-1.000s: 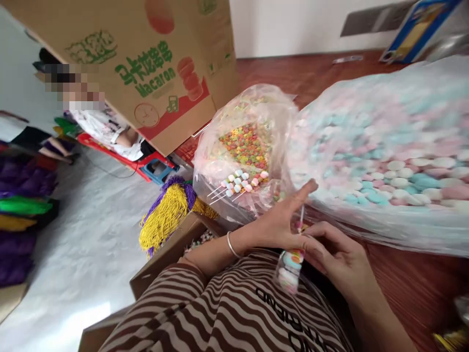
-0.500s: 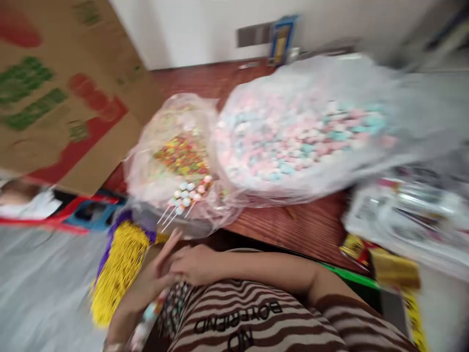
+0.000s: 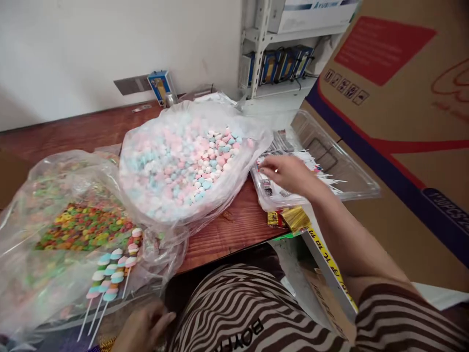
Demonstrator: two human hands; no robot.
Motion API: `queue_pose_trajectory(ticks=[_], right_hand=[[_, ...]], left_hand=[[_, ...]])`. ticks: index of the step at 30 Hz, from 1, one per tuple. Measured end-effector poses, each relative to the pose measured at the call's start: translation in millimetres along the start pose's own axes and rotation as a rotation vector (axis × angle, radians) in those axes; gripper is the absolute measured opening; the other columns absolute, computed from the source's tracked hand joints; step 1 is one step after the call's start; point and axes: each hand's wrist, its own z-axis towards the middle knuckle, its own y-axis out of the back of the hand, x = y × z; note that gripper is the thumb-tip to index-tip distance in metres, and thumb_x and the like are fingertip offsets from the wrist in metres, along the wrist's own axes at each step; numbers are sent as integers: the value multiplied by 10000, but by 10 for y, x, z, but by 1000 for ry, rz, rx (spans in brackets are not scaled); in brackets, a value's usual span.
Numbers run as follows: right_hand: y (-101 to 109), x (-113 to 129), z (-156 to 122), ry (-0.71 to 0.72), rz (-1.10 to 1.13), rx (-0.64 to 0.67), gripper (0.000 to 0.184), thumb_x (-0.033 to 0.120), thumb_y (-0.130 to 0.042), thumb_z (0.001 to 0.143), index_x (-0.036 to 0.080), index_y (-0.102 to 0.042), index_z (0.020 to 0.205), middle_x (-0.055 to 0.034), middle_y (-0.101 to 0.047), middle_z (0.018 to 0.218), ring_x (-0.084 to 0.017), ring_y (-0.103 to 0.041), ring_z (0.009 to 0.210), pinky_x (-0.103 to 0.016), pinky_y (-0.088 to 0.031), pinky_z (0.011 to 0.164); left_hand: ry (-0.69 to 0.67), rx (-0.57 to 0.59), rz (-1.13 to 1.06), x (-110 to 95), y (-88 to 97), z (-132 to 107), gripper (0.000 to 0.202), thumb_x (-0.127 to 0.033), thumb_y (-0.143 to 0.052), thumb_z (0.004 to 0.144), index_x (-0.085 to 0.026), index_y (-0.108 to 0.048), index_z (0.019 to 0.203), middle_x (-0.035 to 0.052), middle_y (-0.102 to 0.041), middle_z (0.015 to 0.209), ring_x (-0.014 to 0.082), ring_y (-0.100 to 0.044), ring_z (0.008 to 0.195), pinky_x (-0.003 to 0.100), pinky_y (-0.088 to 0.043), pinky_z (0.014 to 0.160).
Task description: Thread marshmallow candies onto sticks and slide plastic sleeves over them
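My right hand (image 3: 287,175) reaches out over a clear plastic tray (image 3: 344,171) of white sticks (image 3: 322,168) at the right of the table, fingers loosely bent over the tray's near end, nothing visibly held. My left hand (image 3: 141,328) is low at the bottom edge beside my striped shirt, fingers curled; what it holds is hidden. Several pastel marshmallow skewers (image 3: 110,276) lie on a clear bag of small coloured candy rings (image 3: 82,227) just above it. A big clear bag of pink, blue and white marshmallows (image 3: 190,156) sits in the middle.
The reddish wooden table (image 3: 234,230) ends near my lap. A large cardboard box (image 3: 414,122) stands at the right. Gold twist ties (image 3: 291,218) lie below the tray. A white metal shelf (image 3: 278,54) and a blue box (image 3: 159,88) stand at the wall.
The view has swung right. My right hand left the wrapped skewer at my lap and reached out to the stick tray. My left hand dropped to the lower left.
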Motion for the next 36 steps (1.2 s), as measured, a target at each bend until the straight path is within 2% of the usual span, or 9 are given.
queue_pose_trajectory(ticks=[3,8,12,16,20,25,30,32,36], right_hand=[[-80,-389,348,-193,-346,177,235,210,-608,906,138,-711,1105,-174,-713,1196,-291,-653,1032,-336,-442,817],[-364,-570,569,-201,-369,296,379,196,-706,808,140,-686,1182,-160,-701,1250,-269,-650,1066,-297,-438,803],[-392,-551,528,-237,-378,234,240,279,-589,921,178,-732,1085,-131,-740,1160,-269,-658,1061,-309,-429,793],[-324,-498,509,-293,-391,177,377,364,-454,1016,171,-775,975,-169,-751,1070,-293,-663,1063,-343,-433,830],[-193,-446,392,-293,-389,34,348,310,-467,1009,140,-770,999,-207,-699,1192,-332,-623,1142,-413,-428,934],[-98,-72,21,-198,342,-482,266,352,-547,966,165,-733,1001,-115,-740,942,-258,-694,887,-385,-537,789],[-490,765,-468,-233,1406,-311,340,488,-820,763,218,-660,897,-8,-734,804,-160,-704,609,-268,-570,520],[-702,1009,-646,-289,1507,-266,344,482,-829,769,232,-635,902,16,-728,772,-148,-697,564,-266,-588,513],[-1012,1163,-836,-330,1523,-147,297,455,-791,829,257,-605,949,26,-732,768,-165,-715,605,-310,-630,584]], left_hand=[[-188,-36,-51,-483,269,169,248,-413,-547,910,-232,-714,936,35,-747,905,233,-687,852,326,-507,804],[-408,3,-79,-1054,444,233,304,-302,-593,892,-251,-699,1173,60,-729,1115,217,-667,961,308,-483,859],[-482,-5,-115,-1149,383,309,359,-265,-595,899,-283,-667,1250,36,-714,1121,199,-662,949,294,-481,844],[-488,-26,-111,-1143,345,351,370,-252,-602,894,-267,-666,1258,49,-711,1156,207,-666,968,300,-484,848],[-495,-63,-115,-1153,377,318,351,-243,-610,893,-247,-685,1235,55,-723,1145,214,-668,975,310,-490,857],[-642,53,-306,-1400,297,402,432,-327,-691,874,-260,-685,1300,80,-713,1280,252,-659,1140,360,-498,997],[-904,548,-878,-1966,-65,850,1202,-494,-961,527,-309,-389,1568,158,-452,1592,358,-528,1388,504,-492,1071],[-977,450,-1164,-2109,-147,989,1205,-578,-969,430,-272,-499,1496,177,-507,1541,380,-500,1407,522,-464,1104],[-799,-32,-1553,-2047,-88,964,864,-715,-834,597,-183,-672,1258,176,-646,1373,359,-578,1316,511,-476,1096]])
